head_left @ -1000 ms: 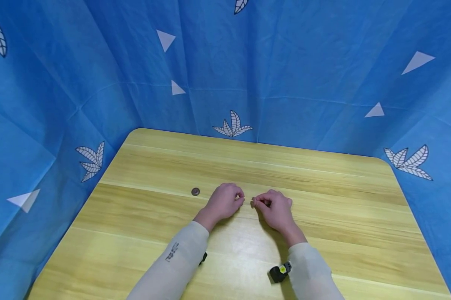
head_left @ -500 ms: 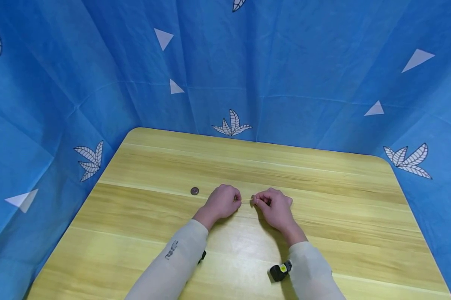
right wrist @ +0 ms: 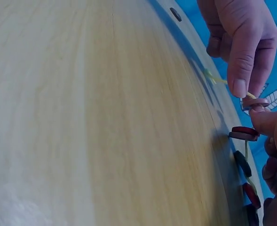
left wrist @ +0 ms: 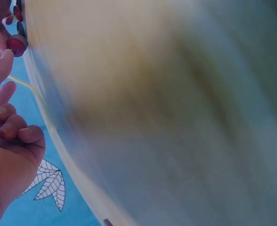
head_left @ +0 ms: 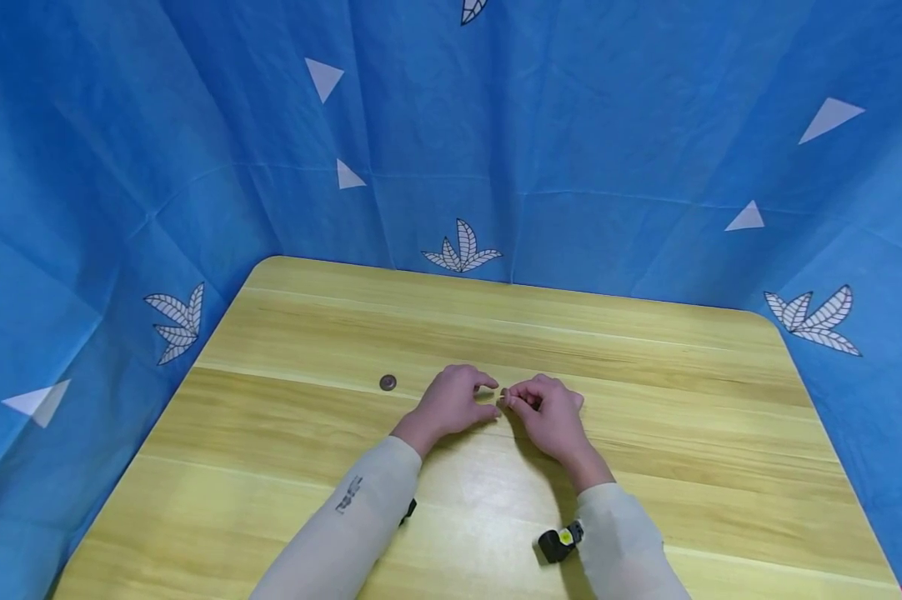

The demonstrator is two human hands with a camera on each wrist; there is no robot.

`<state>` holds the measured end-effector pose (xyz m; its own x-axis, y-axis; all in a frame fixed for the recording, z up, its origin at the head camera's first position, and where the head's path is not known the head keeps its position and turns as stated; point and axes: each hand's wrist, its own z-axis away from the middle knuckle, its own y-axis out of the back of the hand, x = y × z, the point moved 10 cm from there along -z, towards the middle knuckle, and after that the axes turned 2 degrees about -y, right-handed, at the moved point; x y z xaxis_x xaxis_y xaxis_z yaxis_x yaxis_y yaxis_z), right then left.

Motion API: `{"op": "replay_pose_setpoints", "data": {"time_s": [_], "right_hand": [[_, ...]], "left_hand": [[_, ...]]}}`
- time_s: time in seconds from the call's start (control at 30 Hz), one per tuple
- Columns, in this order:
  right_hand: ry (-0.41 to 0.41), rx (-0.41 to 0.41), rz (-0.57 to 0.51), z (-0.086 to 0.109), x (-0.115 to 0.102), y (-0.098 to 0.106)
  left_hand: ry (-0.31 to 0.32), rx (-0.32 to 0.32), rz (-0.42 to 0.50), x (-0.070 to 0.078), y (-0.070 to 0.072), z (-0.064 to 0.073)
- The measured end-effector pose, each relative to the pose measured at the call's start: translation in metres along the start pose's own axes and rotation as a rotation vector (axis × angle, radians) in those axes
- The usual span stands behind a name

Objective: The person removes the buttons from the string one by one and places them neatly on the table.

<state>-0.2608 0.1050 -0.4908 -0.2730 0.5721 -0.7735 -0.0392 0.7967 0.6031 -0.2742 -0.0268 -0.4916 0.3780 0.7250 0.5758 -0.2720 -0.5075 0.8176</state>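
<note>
My right hand (head_left: 552,414) pinches a brown button (right wrist: 257,102) between thumb and forefinger. A thin yellow cord (right wrist: 217,79) runs through it towards my left hand (head_left: 454,400). That hand is close on the left, its thumb and forefinger spread apart in the head view. In the right wrist view, the left thumb (right wrist: 240,87) hides a short stretch of the cord. Below the right fingertips hang several threaded buttons, among them a red button (right wrist: 245,131) and a dark button (right wrist: 242,163). In the left wrist view, a red button (left wrist: 17,45) shows beside the fingers.
A loose brown button (head_left: 388,382) lies on the wooden table (head_left: 646,367), left of my left hand. A blue patterned curtain (head_left: 608,125) surrounds the table's back and sides. A small black camera (head_left: 554,546) sits at the right wrist.
Half a second ago my left fingers held the cord stretched out to the left. Now they have parted and moved right, close to the button. The right hand has barely moved.
</note>
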Motion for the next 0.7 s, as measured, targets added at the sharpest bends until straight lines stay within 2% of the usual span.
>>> {"op": "replay_pose_setpoints", "data": {"time_s": [0.27, 0.7], "right_hand": [[-0.003, -0.002, -0.026, 0.002, 0.0, -0.001], [0.024, 0.012, -0.021, 0.002, -0.006, 0.0]], "left_hand": [[0.006, 0.024, 0.065, -0.003, 0.0, 0.001], [-0.073, 0.069, 0.095, 0.007, 0.006, 0.002]]}}
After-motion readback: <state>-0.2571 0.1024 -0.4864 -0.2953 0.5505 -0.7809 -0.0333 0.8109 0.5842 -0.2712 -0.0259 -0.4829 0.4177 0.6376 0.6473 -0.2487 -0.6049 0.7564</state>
